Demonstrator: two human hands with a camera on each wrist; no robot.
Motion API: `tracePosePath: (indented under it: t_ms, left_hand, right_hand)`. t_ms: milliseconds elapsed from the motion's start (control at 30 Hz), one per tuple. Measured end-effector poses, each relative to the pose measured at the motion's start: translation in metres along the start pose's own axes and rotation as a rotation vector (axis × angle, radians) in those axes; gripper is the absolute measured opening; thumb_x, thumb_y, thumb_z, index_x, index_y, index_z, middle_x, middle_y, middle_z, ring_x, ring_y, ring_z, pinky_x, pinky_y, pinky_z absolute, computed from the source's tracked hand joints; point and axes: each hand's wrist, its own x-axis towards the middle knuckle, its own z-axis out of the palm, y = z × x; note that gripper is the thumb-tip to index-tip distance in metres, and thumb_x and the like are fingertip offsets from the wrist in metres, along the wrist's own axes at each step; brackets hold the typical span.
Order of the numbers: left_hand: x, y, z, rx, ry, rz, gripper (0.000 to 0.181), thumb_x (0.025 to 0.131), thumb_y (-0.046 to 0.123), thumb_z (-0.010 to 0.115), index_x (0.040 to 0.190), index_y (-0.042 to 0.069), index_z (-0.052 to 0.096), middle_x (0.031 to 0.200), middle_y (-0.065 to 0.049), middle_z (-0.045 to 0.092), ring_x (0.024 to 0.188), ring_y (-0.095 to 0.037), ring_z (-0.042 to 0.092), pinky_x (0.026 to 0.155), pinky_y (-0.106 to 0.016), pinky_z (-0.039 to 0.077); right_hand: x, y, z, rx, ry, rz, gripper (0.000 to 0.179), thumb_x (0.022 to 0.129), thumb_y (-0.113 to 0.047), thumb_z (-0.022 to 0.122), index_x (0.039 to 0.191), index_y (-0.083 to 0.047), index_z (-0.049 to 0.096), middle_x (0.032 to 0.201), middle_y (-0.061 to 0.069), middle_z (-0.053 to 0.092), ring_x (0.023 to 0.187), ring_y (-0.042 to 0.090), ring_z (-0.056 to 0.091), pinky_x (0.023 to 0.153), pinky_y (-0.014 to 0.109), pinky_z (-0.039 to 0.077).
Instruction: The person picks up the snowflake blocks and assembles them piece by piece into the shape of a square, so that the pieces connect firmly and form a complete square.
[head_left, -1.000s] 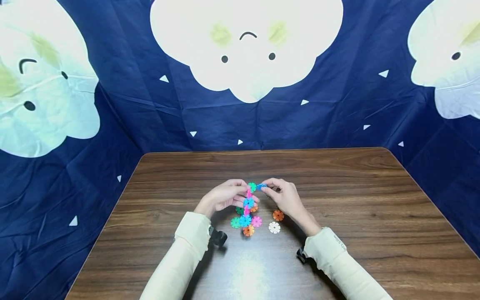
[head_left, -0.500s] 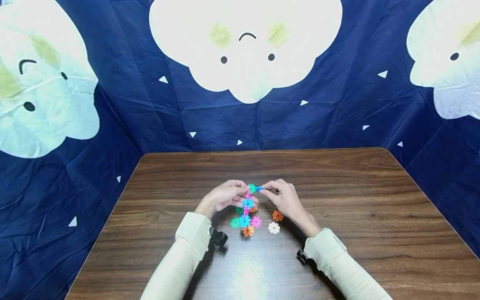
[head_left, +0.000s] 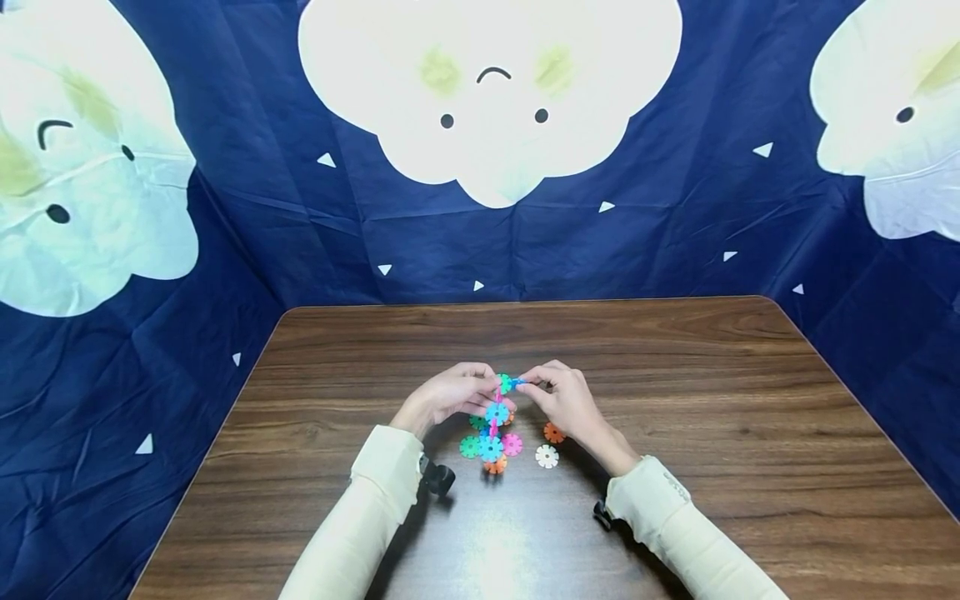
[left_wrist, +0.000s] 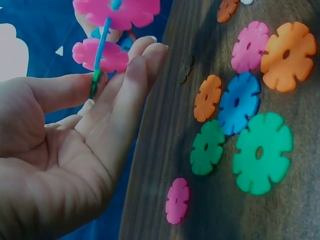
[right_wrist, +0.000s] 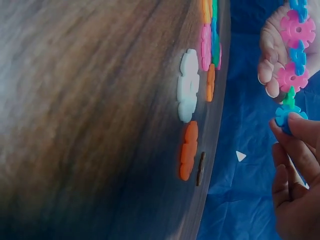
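A chain of notched, flower-shaped plastic discs, blue and pink in turn, is held above the table. At its far end sits a green disc, pinched by my left hand between thumb and fingers, as the left wrist view shows. My right hand pinches a blue disc between thumb and forefinger. That blue disc meets the edge of the green one, set crosswise to it. Pink discs of the chain lie in front of the left hand's fingers in the right wrist view.
Loose discs lie on the wooden table below the hands: green, blue, pink and orange. A white disc and an orange disc lie nearer the right forearm. Blue cloth hangs behind the table.
The blue disc in my right hand has turned edge-on and come against the green disc. Both hands and the chain have sunk slightly towards the near side. The loose discs stay put.
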Motion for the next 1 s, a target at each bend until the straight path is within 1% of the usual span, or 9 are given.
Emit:
tracePosePath:
  t_ms: [200,333,367,467,567,633,700,867,1000]
  left_hand:
    - [0.002,-0.001,0.000,0.008,0.009,-0.001,0.016,0.099,0.015,0.050,0.084,0.012,0.053,0.080,0.000,0.066,0.073,-0.011,0.061,0.067,-0.025,0.053]
    - [0.002,-0.001,0.001,-0.008,0.006,-0.001,0.016,0.099,0.015,0.050,0.084,0.012,0.053,0.079,0.000,0.063,0.072,-0.012,0.059,0.067,-0.025,0.052]
    - [0.001,0.000,0.001,-0.008,0.007,0.001,0.016,0.099,0.015,0.050,0.084,0.012,0.053,0.079,0.000,0.065,0.072,-0.012,0.060,0.068,-0.026,0.052]
    - [0.000,0.002,0.002,0.004,0.014,0.000,0.016,0.098,0.015,0.051,0.083,0.011,0.054,0.079,0.000,0.065,0.072,-0.012,0.060,0.068,-0.027,0.052]
    - [-0.001,0.004,0.001,0.016,0.020,-0.008,0.017,0.098,0.016,0.051,0.082,0.010,0.054,0.080,-0.001,0.068,0.073,-0.013,0.061,0.070,-0.028,0.053]
    - [-0.002,0.004,-0.001,0.020,0.012,-0.006,0.018,0.098,0.016,0.052,0.082,0.010,0.054,0.080,-0.002,0.065,0.074,-0.014,0.060,0.072,-0.029,0.054]
    - [-0.002,0.004,-0.002,0.012,0.000,-0.004,0.018,0.098,0.017,0.052,0.082,0.010,0.054,0.083,-0.003,0.066,0.075,-0.014,0.061,0.073,-0.029,0.055]
    - [-0.001,0.003,-0.005,-0.073,-0.034,0.001,0.014,0.098,0.016,0.053,0.086,0.009,0.056,0.096,-0.009,0.073,0.080,-0.013,0.067,0.075,-0.028,0.056]
    - [0.001,0.001,-0.007,-0.115,-0.030,0.010,0.012,0.098,0.015,0.054,0.088,0.009,0.056,0.095,-0.009,0.073,0.080,-0.012,0.067,0.073,-0.026,0.056]
  right_hand:
    - [0.000,0.001,0.002,0.001,0.036,-0.021,0.006,0.079,-0.012,0.078,0.084,-0.011,0.075,0.080,0.002,0.068,0.069,0.009,0.057,0.059,0.021,0.049]
    - [0.000,0.001,0.003,0.000,0.061,-0.034,0.006,0.078,-0.013,0.079,0.083,-0.012,0.076,0.078,0.000,0.068,0.067,0.007,0.056,0.058,0.021,0.048]
    - [0.000,0.001,0.003,-0.003,0.065,-0.036,0.005,0.078,-0.013,0.079,0.083,-0.013,0.076,0.078,0.000,0.068,0.066,0.007,0.056,0.057,0.021,0.048]
    - [0.001,0.001,0.004,-0.012,0.058,-0.041,0.005,0.079,-0.015,0.078,0.084,-0.014,0.076,0.079,-0.001,0.069,0.067,0.007,0.057,0.057,0.020,0.048]
    - [0.001,0.000,0.003,-0.015,0.038,-0.028,0.005,0.080,-0.018,0.077,0.085,-0.016,0.076,0.081,-0.002,0.069,0.071,0.007,0.059,0.059,0.021,0.048]
    - [0.002,0.000,0.003,-0.013,0.018,-0.016,0.006,0.082,-0.019,0.076,0.087,-0.017,0.076,0.082,-0.003,0.070,0.074,0.007,0.060,0.062,0.022,0.050]
    - [0.003,-0.001,0.002,-0.009,-0.003,0.000,0.006,0.083,-0.020,0.075,0.088,-0.017,0.075,0.083,-0.003,0.070,0.076,0.008,0.059,0.063,0.025,0.051]
    - [0.007,-0.001,-0.002,0.026,-0.076,0.062,0.011,0.087,-0.022,0.071,0.096,-0.017,0.071,0.087,-0.004,0.070,0.076,0.009,0.058,0.066,0.027,0.050]
    - [0.007,0.003,-0.007,0.068,-0.141,0.134,0.015,0.089,-0.024,0.069,0.102,-0.017,0.068,0.092,-0.005,0.070,0.077,0.008,0.059,0.066,0.024,0.049]
